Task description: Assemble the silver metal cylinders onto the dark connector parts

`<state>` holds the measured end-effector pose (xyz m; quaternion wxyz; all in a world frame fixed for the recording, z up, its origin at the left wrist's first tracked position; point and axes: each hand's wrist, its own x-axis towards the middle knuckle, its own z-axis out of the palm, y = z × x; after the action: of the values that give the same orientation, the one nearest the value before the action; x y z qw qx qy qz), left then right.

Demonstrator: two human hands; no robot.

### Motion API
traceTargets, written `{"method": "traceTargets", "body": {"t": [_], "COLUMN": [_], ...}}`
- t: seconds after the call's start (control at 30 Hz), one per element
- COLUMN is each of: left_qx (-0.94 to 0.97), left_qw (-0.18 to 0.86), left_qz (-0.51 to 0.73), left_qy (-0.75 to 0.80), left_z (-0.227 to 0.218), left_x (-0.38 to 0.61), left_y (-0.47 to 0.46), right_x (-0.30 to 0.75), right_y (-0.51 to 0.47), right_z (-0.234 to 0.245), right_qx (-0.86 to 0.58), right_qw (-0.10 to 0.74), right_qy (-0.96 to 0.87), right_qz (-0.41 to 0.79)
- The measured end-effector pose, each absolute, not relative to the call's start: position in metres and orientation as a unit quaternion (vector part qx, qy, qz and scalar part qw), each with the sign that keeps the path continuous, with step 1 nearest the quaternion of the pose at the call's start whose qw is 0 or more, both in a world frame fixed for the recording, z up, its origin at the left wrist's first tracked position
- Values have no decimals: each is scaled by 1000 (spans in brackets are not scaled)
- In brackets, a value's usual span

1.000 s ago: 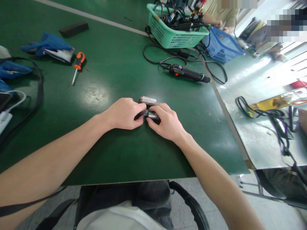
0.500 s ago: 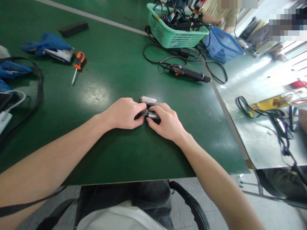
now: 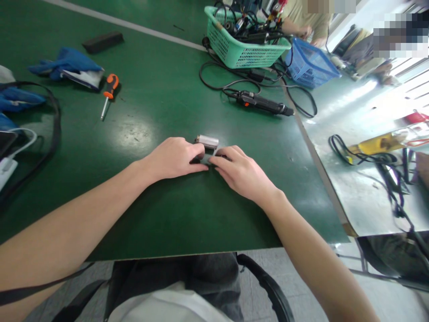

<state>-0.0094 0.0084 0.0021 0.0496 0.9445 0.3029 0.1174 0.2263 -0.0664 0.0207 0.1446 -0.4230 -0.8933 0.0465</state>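
Note:
My left hand (image 3: 179,157) rests on the green table with thumb and forefinger closed around a small grey metal part (image 3: 205,158). Facing it, my right hand (image 3: 241,172) has its fingertips bent together against the right side of that part. A dark bit shows under the right forefinger, but the fingers cover most of what lies there. Just beyond both hands, a silver metal cylinder (image 3: 208,141) lies on its side, close to the left fingertips.
Farther off lie a black electric screwdriver (image 3: 264,103), a green basket (image 3: 248,53) of cables and tools, and a blue basket (image 3: 310,65). An orange-handled screwdriver (image 3: 110,91), blue gloves (image 3: 69,65) and a dark block (image 3: 103,42) are at left. Another person (image 3: 306,22) sits beyond.
My right hand has shifted slightly right and its fingers now cover the dark metal cylinder that showed in its grip. The left thumb has stretched out to the right.

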Motion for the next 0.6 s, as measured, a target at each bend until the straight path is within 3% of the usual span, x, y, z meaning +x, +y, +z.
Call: {"method": "traceTargets", "body": {"t": [0.33, 0.6], "left_qx": [946, 946], "left_qw": [51, 29], "left_qz": [105, 127], "left_qy": [302, 297], "left_z": [2, 0], "left_x": [-14, -14], "left_y": [8, 6], "right_x": [422, 438], "right_y": [-44, -56], "right_z": [0, 16], "right_qx": [-636, -657], "right_qw": [28, -4], "right_qy": [-766, -749], "right_qz": [-86, -89]}}
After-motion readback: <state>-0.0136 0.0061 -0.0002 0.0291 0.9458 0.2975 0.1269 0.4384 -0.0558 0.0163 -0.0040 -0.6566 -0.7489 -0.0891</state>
